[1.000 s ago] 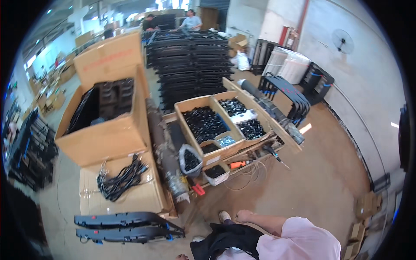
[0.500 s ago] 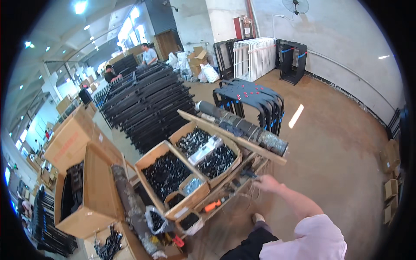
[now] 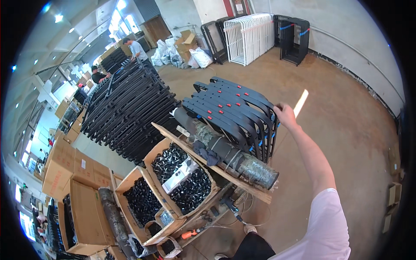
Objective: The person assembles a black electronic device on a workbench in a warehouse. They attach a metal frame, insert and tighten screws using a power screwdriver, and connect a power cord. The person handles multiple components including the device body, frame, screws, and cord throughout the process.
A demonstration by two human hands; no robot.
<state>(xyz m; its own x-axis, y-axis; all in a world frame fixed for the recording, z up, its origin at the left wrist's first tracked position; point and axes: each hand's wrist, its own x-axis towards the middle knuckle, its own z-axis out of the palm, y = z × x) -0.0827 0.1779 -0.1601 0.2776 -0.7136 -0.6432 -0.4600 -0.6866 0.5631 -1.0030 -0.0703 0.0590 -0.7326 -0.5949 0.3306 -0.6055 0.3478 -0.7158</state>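
Several black, round-cornered frames (image 3: 236, 110) dotted with red pieces stand in a row on the brown floor (image 3: 346, 130), just beyond a dark, plastic-wrapped roll (image 3: 229, 154); the bare right grip (image 3: 285, 115) is at the row's right-hand corner with bent fingers, though I cannot tell whether it is clenched. The left grip is out of view; small black parts (image 3: 195, 195) fill open cardboard boxes (image 3: 167, 232) nearer the person.

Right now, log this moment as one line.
right hand: at right end of black frames | left hand: out of sight | wrapped roll: between frames and plank
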